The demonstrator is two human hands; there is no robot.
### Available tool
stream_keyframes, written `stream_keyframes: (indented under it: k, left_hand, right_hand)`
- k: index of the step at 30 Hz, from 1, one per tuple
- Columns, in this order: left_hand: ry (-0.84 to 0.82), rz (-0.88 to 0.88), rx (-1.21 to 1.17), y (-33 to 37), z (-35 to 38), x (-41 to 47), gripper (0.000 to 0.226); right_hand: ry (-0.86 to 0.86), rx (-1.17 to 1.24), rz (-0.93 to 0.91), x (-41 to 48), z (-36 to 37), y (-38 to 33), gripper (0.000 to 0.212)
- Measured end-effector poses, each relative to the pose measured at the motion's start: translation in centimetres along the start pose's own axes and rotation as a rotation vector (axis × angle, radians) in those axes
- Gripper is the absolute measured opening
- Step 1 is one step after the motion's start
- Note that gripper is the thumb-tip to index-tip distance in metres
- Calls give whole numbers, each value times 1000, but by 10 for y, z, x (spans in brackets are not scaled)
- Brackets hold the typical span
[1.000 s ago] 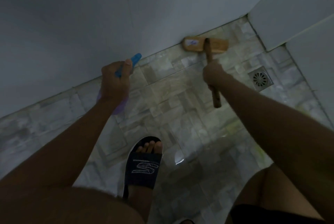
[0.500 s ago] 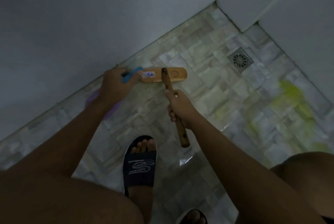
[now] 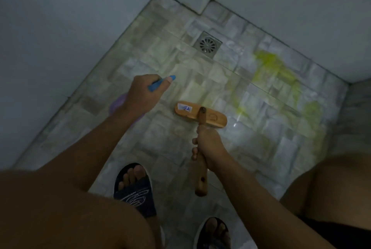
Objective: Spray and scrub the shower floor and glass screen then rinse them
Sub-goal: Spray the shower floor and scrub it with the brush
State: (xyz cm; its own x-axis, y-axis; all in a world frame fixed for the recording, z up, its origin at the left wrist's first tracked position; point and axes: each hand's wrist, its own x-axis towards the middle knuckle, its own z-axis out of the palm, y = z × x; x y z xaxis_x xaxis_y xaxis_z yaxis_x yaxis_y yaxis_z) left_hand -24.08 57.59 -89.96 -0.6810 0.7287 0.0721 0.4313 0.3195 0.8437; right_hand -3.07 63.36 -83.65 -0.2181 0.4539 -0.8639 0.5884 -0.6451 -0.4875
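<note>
We are gripping the wooden scrub brush (image 3: 200,115) in our right hand (image 3: 209,148), fingers wrapped fully around its handle, which is running from near our feet up and away toward the drain (image 3: 207,43). The brush head is lying crosswise to the handle, its long axis going left to right, resting on the tiled shower floor (image 3: 160,142) just left of the yellow-green cleaner streaks (image 3: 281,72). Our left hand (image 3: 143,94) is closed around a purple spray bottle (image 3: 116,103), its blue nozzle pointing right.
</note>
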Motion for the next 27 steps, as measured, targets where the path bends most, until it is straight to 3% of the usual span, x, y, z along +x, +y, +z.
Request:
stream_keyframes:
  k: [4, 10, 14, 18, 22, 27]
  left_hand:
    - [-60, -29, -41, 6, 25, 7, 60]
    - [-65, -7, -34, 9, 35, 13, 64]
    - [-84, 13, -41, 6, 32, 19, 64]
    - [-113, -5, -63, 5, 31, 18, 63]
    - [-65, -35, -62, 3, 30, 16, 70]
    - [83, -74, -110, -2, 25, 27, 67]
  right_hand:
    - [101, -26, -90, 45, -12, -14, 46]
    - [183, -141, -152, 88, -18, -18, 50]
    - [118, -249, -165, 66, -9, 34, 51]
    - [93, -158, -163, 70, -8, -2, 48]
    - [80, -42, -161, 88, -13, -47, 48]
    - [108, -334, -192, 73, -12, 17, 46]
